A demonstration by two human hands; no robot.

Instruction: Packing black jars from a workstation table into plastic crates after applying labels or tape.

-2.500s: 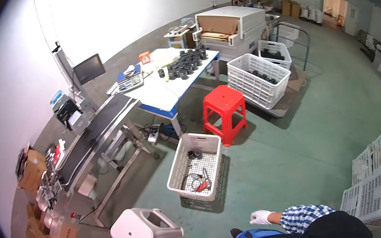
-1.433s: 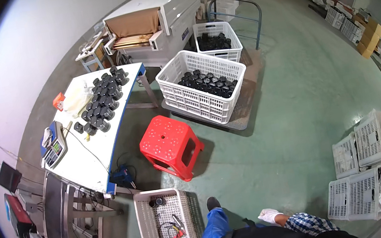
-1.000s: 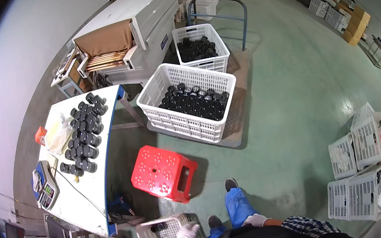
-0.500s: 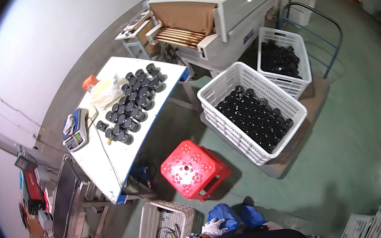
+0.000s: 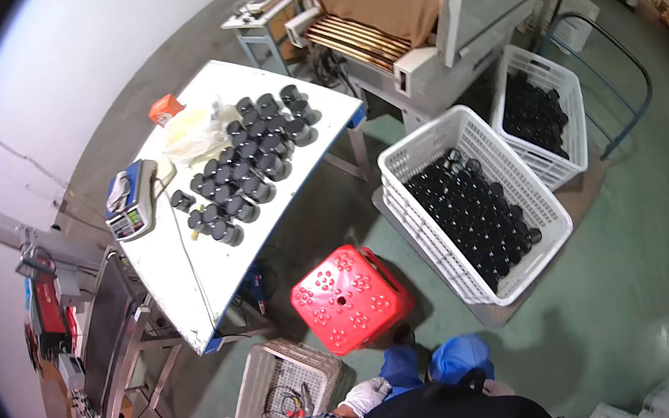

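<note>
Your gloved left hand (image 5: 365,397) loosely curled and holding nothing (right hand out of sight), just beside a beige basket (image 5: 285,385), red stool (image 5: 351,297) close ahead.

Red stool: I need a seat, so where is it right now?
In the head view the red stool stands on the floor low of centre, between the white table and the crate of black parts, ahead of the gloved left hand.

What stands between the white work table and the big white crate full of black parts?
In the head view, the red plastic stool stands on the floor between the white table and the crate.
</note>
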